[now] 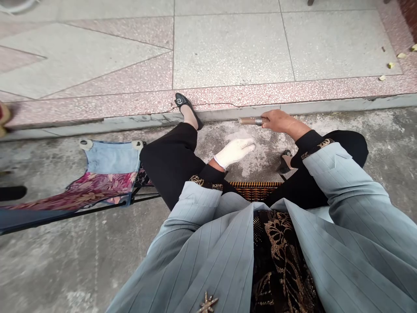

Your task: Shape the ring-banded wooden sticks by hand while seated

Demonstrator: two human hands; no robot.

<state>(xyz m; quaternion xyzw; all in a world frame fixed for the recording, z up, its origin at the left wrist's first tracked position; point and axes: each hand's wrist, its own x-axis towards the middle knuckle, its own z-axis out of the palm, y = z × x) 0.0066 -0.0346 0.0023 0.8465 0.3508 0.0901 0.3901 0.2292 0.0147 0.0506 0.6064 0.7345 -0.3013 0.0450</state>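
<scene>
My right hand (280, 121) is bare and closed round one end of a short brown stick with wire wound round it (247, 121). The stick looks wooden and points left, roughly level, above the concrete near the step edge. My left hand (233, 153) wears a white knitted glove and hangs between my knees, lower and to the left of the stick. Its fingers are bent and pressed together, and whatever they may hold is hidden. The two hands are apart.
I sit on a woven seat (256, 190). A raised tiled step (233, 52) runs across in front, my left shoe (189, 108) against its edge. A folding chair with blue and flowered cloth (109, 163) stands at my left. Several leaves (391, 65) lie at the upper right.
</scene>
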